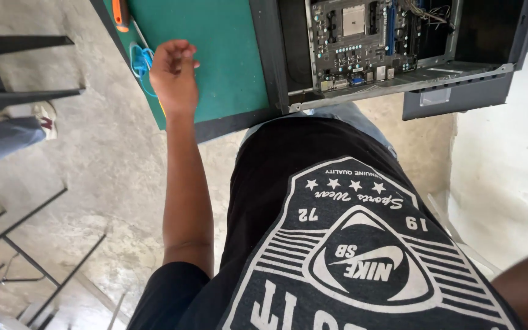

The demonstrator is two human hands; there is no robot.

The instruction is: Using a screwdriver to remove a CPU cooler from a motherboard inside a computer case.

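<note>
Left hand point(174, 76) loosely curled over green mat point(227, 55), grip unclear; right hand cut off.

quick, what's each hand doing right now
left hand: fingers curled, holding nothing visible, over the green mat by a blue cable
right hand: out of view

My left hand point(173, 76) hovers over the near edge of the green tabletop point(227, 55), fingers loosely curled, holding nothing that I can see. Just beside it lies a blue looped cable point(140, 61), with an orange tool handle point(121, 13) farther up. An open computer case point(398, 91) with its motherboard point(362, 40) exposed sits right of the mat. My right forearm shows at the lower right corner; its hand is out of frame.
</note>
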